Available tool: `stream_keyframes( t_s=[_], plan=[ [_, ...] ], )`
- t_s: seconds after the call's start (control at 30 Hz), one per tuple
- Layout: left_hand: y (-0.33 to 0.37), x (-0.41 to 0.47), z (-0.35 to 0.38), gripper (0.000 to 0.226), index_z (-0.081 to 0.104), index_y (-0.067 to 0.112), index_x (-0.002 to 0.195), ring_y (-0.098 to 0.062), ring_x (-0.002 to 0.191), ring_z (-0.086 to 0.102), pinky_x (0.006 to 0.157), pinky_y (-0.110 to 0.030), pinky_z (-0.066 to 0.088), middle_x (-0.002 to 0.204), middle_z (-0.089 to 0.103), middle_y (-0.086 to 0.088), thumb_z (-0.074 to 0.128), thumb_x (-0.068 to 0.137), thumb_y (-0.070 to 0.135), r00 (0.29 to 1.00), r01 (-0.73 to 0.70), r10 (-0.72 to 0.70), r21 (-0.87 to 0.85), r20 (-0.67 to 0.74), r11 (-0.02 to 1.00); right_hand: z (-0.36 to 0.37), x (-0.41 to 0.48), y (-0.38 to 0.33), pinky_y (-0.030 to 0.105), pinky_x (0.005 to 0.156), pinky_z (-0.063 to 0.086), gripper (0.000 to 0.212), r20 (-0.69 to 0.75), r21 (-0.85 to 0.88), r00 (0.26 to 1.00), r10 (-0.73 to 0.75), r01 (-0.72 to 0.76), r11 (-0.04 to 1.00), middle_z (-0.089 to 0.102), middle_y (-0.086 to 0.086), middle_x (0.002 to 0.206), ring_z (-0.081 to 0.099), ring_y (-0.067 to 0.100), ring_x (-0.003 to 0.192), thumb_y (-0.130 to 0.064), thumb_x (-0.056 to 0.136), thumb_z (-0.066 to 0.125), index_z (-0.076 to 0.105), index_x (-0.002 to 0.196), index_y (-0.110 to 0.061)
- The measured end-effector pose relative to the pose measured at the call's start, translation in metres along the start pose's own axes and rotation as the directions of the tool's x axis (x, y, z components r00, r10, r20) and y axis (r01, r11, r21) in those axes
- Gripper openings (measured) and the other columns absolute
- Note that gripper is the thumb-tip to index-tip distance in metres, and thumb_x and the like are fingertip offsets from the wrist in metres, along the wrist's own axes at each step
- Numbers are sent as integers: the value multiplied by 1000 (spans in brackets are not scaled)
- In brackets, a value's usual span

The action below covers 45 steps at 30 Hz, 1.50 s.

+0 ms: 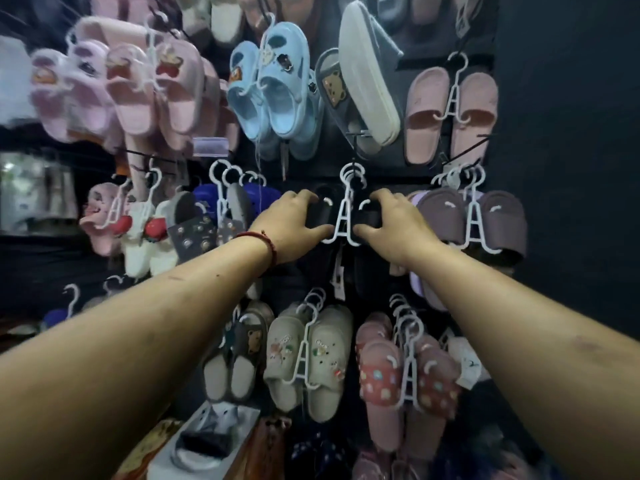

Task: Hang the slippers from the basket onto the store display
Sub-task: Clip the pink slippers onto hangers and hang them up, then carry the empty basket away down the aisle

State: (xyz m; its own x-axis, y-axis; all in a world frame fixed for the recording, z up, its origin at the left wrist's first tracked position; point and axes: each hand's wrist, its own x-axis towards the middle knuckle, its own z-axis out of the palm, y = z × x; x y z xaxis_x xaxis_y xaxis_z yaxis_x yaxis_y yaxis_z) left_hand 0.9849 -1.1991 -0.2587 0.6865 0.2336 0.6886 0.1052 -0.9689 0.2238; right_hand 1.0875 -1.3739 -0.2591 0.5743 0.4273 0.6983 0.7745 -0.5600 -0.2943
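Note:
A pair of black slippers (323, 209) hangs on a white plastic hanger (343, 216) in the middle row of the dark store display wall (554, 168). My left hand (294, 223) grips the left black slipper, fingers over its top and thumb under it. My right hand (394, 220) grips the right black slipper in the same way. The hanger's hook (351, 174) sits at a display peg among other white hooks. No basket is in view.
Hung pairs crowd all sides: light blue clogs (273, 88) above, mauve slippers (474, 216) right, beige clogs (308, 355) and pink dotted slippers (408, 372) below, white and grey pairs (166, 230) left. A box with a shoe (207, 441) lies at bottom left.

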Motion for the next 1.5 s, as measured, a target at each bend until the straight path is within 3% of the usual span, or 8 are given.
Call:
stream_keyframes(
  t_s=[0.3,0.73,0.93,1.1,1.17,1.2,1.3,1.5],
  plan=[
    [-43,-188,-51,88,53,16,135,-28,122,57,103,-41,46,131,60,-10,57,68,73,972,228,-235,182,17,957,57,-120,-86,33,101,39,78,175,331,971,-164,99,938,51,8,143,49,27,131,-47,83,76,41,146,-17],
    [-153,-443,-129,74,45,18,142,-28,120,56,102,-46,49,137,54,-8,68,85,59,670,721,-732,339,-123,604,211,-267,-251,33,92,41,87,497,650,721,-483,60,758,46,6,149,48,27,132,-52,82,76,32,151,-22],
    [-235,-571,-113,68,48,18,138,-34,126,53,104,-49,46,140,52,-11,69,84,53,340,885,-930,383,-142,265,331,-335,-275,36,91,43,93,709,561,542,-452,-43,827,44,8,153,48,32,132,-49,80,80,30,152,-18],
    [-318,-713,-70,82,42,16,148,-35,133,49,108,-42,45,149,47,-14,69,80,53,-428,758,-897,497,-108,-422,478,-390,-259,41,97,43,93,879,308,399,-260,-62,949,44,21,150,47,39,132,-38,83,79,29,152,0],
    [-347,-765,-41,89,20,8,157,-35,142,40,116,-42,36,157,35,-17,65,90,44,-617,674,-780,443,-103,-592,532,-415,-256,40,90,46,85,935,163,325,-143,-35,986,54,27,138,56,40,123,-38,82,80,40,142,8],
    [-354,-782,-29,90,11,5,157,-39,143,36,117,-46,32,157,30,-22,64,92,37,-673,639,-718,349,-176,-685,556,-426,-257,39,88,47,78,949,113,298,-101,-25,993,58,29,133,59,41,119,-35,83,79,46,137,10],
    [-376,-803,-28,86,9,3,154,-49,138,35,111,-56,32,152,27,-31,64,90,22,-633,677,-707,217,-316,-703,597,-433,-279,42,95,48,60,938,33,345,-41,30,999,56,31,133,57,42,123,-17,89,65,45,136,14],
    [-414,-749,-115,64,36,1,140,-48,126,49,106,-49,42,138,47,-32,68,87,16,-633,747,-753,112,-181,-655,585,-366,-362,43,96,44,43,949,-22,311,47,-81,996,52,28,135,52,43,125,-10,102,48,38,139,9]
  ],
)
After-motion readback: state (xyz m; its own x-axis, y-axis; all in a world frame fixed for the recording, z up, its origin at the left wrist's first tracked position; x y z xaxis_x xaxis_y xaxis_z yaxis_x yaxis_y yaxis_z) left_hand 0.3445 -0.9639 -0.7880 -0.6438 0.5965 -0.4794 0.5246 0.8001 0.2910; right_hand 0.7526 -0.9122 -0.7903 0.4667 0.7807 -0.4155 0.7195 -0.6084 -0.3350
